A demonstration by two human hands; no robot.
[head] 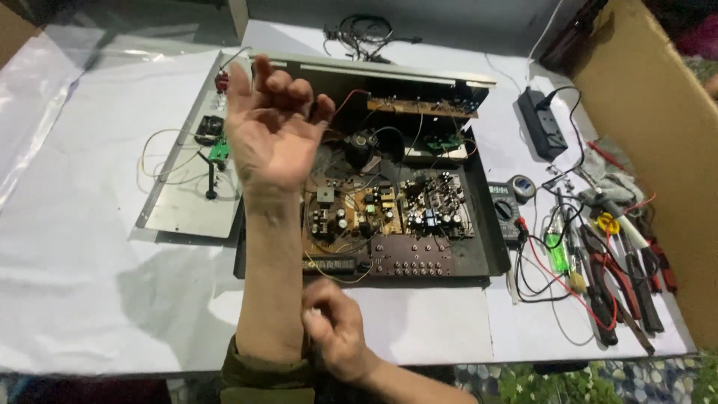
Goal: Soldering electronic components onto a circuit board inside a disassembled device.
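Head view, looking down on a counter (90, 299) draped in smooth white sheeting.

At centre, an opened amplifier chassis (493, 247) of black sheet metal, shallow and rectangular. Inside, brown circuit boards (389, 213) crowded with cylindrical capacitors and small boxy parts, thin red and yellow wires looping over them.

Raised above the chassis toward 11 o'clock, the left hand (271, 135), palm up, fingers curled loosely inward, grip empty. Forearm upright, running down to 6 o'clock, an olive sleeve (262, 378) pushed back near the elbow.

At 6 o'clock, the right hand (336, 329), fingers pinched against the left forearm just above the sleeve; whether anything sits in that grip, cannot tell.

Toward 9 o'clock, touching the chassis edge, a flat grey metal panel (187, 209) with a small green board (219, 150) and slack wires.

Toward 3 o'clock, a dark multimeter (505, 209) with red and black leads, then a row of screwdrivers and pliers (606, 284) with coloured handles. Toward 1 o'clock, a black power strip (544, 123). Along the right edge, a brown cardboard wall (658, 112).
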